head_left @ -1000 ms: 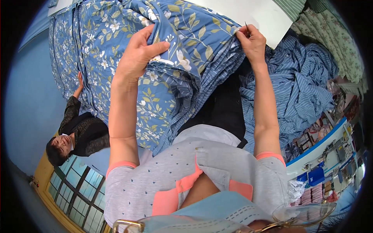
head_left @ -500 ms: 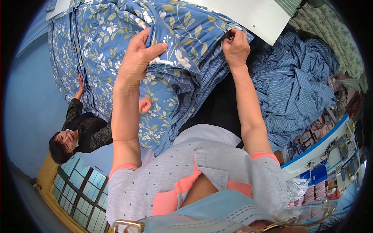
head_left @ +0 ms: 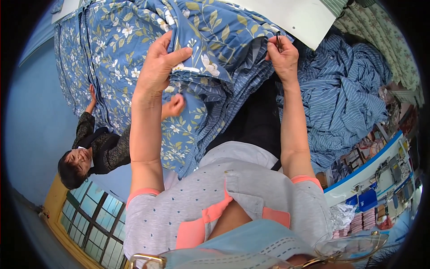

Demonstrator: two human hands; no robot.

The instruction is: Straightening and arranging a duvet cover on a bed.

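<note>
My left hand is closed on a fold of blue floral fabric, its thumb pressed along the top of the fold. The cloth's striped reverse side hangs below that hand in loose folds. At the fabric's right edge, my right hand is closed around small dark thread snips, with the pointed end showing above the fingers. Whether those fingers also pinch the cloth's edge, I cannot tell.
A co-worker stands at the left, one hand on the fabric and the other near my left forearm. A white board lies at the far side. Crumpled striped cloth is heaped at the right, near a blue-edged shelf.
My right hand has moved right with the snips, and more striped reverse shows beside it. My left hand keeps its hold. The co-worker's nearer hand has moved right, past my left forearm.
</note>
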